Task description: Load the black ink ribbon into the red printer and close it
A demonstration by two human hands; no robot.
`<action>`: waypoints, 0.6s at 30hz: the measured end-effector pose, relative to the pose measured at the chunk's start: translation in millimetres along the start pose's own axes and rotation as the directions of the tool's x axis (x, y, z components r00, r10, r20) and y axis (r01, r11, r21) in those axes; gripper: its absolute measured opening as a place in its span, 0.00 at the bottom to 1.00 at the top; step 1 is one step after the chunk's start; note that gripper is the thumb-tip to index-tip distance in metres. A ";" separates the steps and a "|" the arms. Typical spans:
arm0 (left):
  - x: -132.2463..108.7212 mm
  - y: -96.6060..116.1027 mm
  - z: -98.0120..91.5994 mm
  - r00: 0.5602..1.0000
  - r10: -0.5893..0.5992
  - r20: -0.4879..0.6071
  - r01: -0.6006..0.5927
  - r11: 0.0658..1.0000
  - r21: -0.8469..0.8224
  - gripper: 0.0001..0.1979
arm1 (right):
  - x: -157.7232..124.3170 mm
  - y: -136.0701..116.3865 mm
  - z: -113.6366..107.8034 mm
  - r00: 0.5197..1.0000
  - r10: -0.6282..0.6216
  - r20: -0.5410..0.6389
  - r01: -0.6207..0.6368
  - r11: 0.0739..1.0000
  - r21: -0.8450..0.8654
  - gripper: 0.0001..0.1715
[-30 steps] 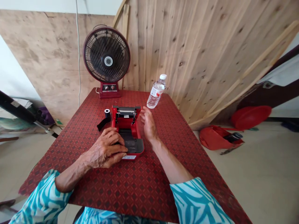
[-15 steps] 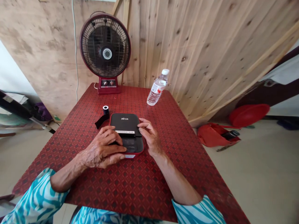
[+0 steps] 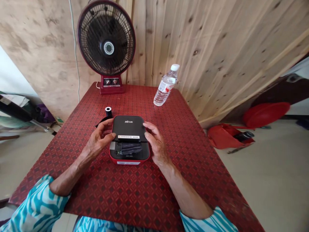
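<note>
A boxy device (image 3: 129, 127) with rounded corners, a black top and a red rim lies on the red patterned table (image 3: 116, 199). Its rear lid bears a white label strip, and a piece of dark wrinkled film (image 3: 131, 148) shows in its front part. My left hand (image 3: 100, 137) grips the left edge, thumb near the label and fingers bent at the side. On the opposite side my right hand (image 3: 155, 143) holds the right edge between thumb and fingers. Just behind my left fingers stands a small black roll (image 3: 108, 111) with a white core, its dark strip partly hidden.
At the back left of the table stands a dark red fan (image 3: 112, 85). A clear plastic bottle (image 3: 162, 93) with a white cap is at the back right, near the wooden wall. A red bag (image 3: 220, 137) and a red basin (image 3: 266, 114) are beyond the table's right side.
My left hand has moved off the device's front part to its left edge, uncovering the dark film. My right hand stays at the right edge. The view has shifted slightly.
</note>
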State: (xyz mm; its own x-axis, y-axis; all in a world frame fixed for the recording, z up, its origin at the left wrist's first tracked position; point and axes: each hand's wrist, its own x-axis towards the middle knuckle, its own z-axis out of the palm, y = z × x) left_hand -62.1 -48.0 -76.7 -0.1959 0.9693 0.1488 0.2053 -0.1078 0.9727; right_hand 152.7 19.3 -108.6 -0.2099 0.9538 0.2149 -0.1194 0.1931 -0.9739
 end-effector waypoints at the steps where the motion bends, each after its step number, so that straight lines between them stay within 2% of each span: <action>1: -0.3 1.0 0.4 1.000 -0.005 0.017 0.005 1.000 -0.008 0.28 | -0.6 0.4 -0.2 1.000 -0.006 0.007 0.006 1.000 -0.002 0.18; 5: -1.7 2.3 1.0 0.997 -0.019 0.072 0.021 0.999 -0.035 0.29 | -3.5 3.3 0.0 0.999 -0.006 0.037 0.005 1.000 0.017 0.20; 10: -1.1 -5.1 -2.6 0.992 -0.061 0.106 0.074 0.989 -0.131 0.29 | -8.0 22.8 1.6 1.000 -0.016 -0.013 0.016 1.000 0.003 0.23; 14: -0.4 -5.7 -13.8 0.967 -0.033 0.253 0.093 0.970 -0.225 0.33 | -6.5 41.1 2.8 0.995 0.087 -0.038 -0.084 0.995 0.060 0.27; 18: -2.0 -0.4 -20.5 0.920 -0.075 0.386 0.137 0.981 -0.135 0.45 | -4.6 41.0 3.9 0.989 0.140 -0.039 -0.137 0.988 0.070 0.26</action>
State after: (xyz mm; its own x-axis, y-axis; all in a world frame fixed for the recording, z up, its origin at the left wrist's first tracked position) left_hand -81.4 -54.4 -73.7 0.1741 0.9847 -0.0047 0.0451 -0.0032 0.9990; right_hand 145.0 21.9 -149.2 -0.1866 0.9797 0.0732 -0.1572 0.0438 -0.9866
